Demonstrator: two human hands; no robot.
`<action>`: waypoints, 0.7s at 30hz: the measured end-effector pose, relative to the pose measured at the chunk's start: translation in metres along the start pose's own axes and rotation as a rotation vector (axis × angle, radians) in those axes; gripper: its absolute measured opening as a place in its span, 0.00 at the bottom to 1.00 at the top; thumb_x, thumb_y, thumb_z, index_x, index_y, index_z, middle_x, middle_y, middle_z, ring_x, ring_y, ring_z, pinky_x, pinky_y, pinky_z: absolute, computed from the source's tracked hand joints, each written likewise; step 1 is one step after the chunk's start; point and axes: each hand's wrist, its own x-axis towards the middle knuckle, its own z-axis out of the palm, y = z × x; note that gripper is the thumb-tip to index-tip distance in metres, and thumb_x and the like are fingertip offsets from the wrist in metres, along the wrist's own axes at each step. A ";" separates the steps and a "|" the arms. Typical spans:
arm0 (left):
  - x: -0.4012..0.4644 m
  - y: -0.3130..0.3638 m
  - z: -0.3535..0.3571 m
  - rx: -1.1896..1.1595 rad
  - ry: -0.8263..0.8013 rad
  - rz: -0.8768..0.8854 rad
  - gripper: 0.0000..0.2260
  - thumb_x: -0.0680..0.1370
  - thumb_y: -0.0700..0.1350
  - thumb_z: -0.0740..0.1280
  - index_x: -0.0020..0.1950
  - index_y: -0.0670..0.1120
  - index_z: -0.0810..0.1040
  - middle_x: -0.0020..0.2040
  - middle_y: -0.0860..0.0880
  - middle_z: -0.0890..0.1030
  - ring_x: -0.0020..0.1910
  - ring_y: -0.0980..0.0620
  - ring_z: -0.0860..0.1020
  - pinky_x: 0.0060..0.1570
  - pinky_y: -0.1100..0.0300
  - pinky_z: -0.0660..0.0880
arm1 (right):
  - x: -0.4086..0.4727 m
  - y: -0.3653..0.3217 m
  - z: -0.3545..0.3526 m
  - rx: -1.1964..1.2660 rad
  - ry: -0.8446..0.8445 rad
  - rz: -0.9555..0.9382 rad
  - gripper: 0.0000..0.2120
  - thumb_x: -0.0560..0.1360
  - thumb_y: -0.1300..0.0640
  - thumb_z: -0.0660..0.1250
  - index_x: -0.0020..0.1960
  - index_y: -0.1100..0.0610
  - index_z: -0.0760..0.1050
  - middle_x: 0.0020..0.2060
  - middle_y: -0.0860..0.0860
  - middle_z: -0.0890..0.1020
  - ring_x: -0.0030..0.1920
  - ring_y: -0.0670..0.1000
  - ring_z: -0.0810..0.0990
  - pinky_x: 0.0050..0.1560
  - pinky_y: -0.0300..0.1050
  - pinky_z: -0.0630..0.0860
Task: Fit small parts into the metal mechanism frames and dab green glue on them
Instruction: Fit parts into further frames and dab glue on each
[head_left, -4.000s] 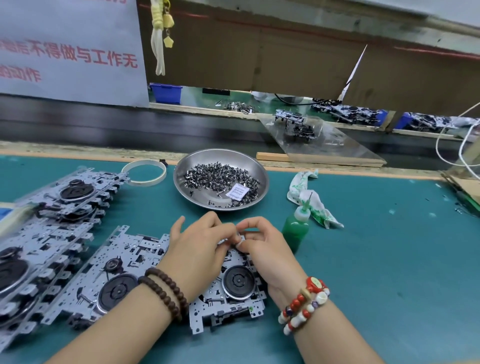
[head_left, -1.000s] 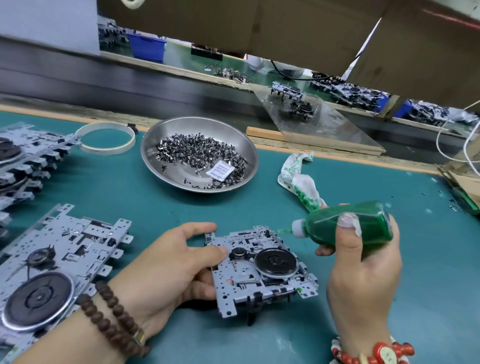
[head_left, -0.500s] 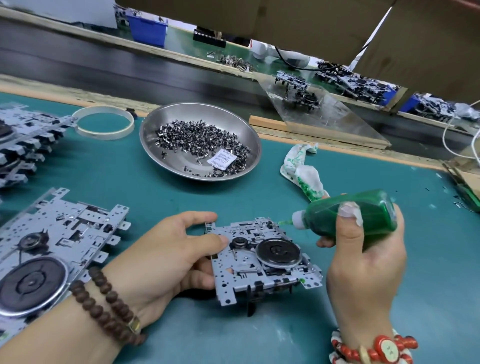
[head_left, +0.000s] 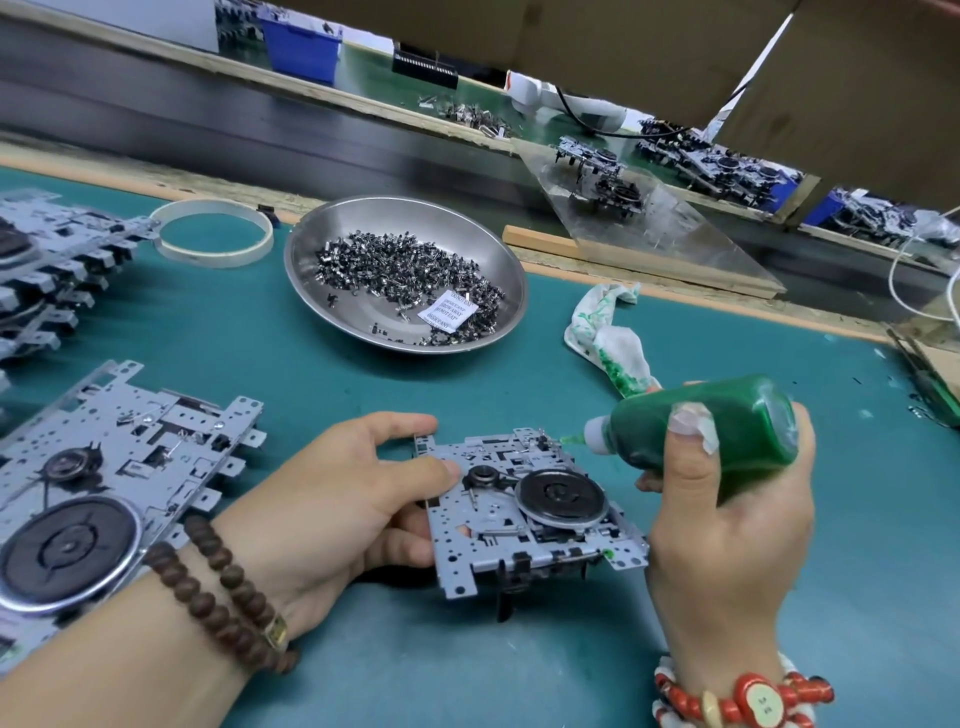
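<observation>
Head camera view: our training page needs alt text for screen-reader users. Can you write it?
A person's right hand grips a tipped green glue bottle, nozzle at the far edge of a small metal mechanism frame that the left hand holds on a teal mat. Behind sit a steel dish of small parts and a glue-stained rag.

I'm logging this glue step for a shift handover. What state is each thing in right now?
Glue bottle: tipped sideways, nozzle at the frame's far edge.
Mechanism frame: tilted up off the mat.
Left hand: holds the frame.
Right hand: grips the bottle.
Steel dish: holds small parts.
Rag: crumpled, green-stained.
</observation>
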 end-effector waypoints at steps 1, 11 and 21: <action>0.000 0.000 0.000 0.000 -0.001 0.000 0.19 0.74 0.34 0.66 0.63 0.44 0.71 0.29 0.40 0.77 0.15 0.55 0.68 0.15 0.69 0.67 | 0.000 0.000 0.000 -0.003 0.000 -0.003 0.14 0.72 0.32 0.58 0.47 0.40 0.67 0.39 0.36 0.78 0.37 0.43 0.79 0.37 0.52 0.77; 0.001 0.000 0.001 0.001 -0.006 -0.001 0.19 0.73 0.33 0.66 0.63 0.44 0.71 0.28 0.41 0.78 0.14 0.55 0.68 0.14 0.69 0.67 | -0.001 0.001 -0.001 -0.032 0.011 -0.017 0.13 0.73 0.33 0.58 0.47 0.41 0.66 0.39 0.34 0.78 0.37 0.41 0.78 0.37 0.55 0.77; 0.002 -0.001 0.000 0.014 -0.011 0.009 0.19 0.73 0.33 0.66 0.63 0.44 0.71 0.32 0.39 0.79 0.16 0.55 0.69 0.15 0.68 0.68 | -0.001 0.001 0.000 -0.038 0.018 0.001 0.12 0.72 0.32 0.58 0.48 0.39 0.67 0.38 0.46 0.81 0.38 0.54 0.81 0.38 0.59 0.77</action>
